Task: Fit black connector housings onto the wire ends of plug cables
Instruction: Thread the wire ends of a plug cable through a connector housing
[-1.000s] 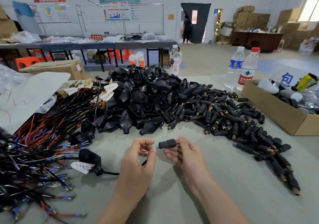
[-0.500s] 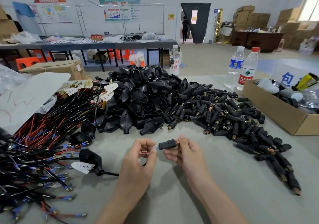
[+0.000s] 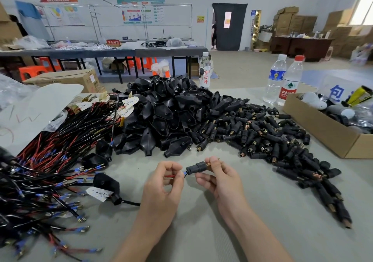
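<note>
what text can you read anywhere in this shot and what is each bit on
"京白开": clear bottle behind the black housings
"不合格区": red sign on the far table
"包": white card by the cardboard box
"农夫山泉": red-capped bottle, last character unsure
Wall posters and blue-label bottle: too blurred to read

**Hidden and Cut-Off Areas**

The red wire [image 3: 169,176] passes behind the curled fingers of the left hand [image 3: 163,183], so its run beyond them cannot be traced. How far the wire tip sits inside the connector housing [image 3: 196,167] cannot be seen. The right hand [image 3: 220,179] partly covers the housing's brass end. The right edge cuts off the cardboard box [image 3: 327,132], and the left edge cuts off the cable pile [image 3: 40,181]. The wall poster [image 3: 139,9] text is too small to read.
</note>
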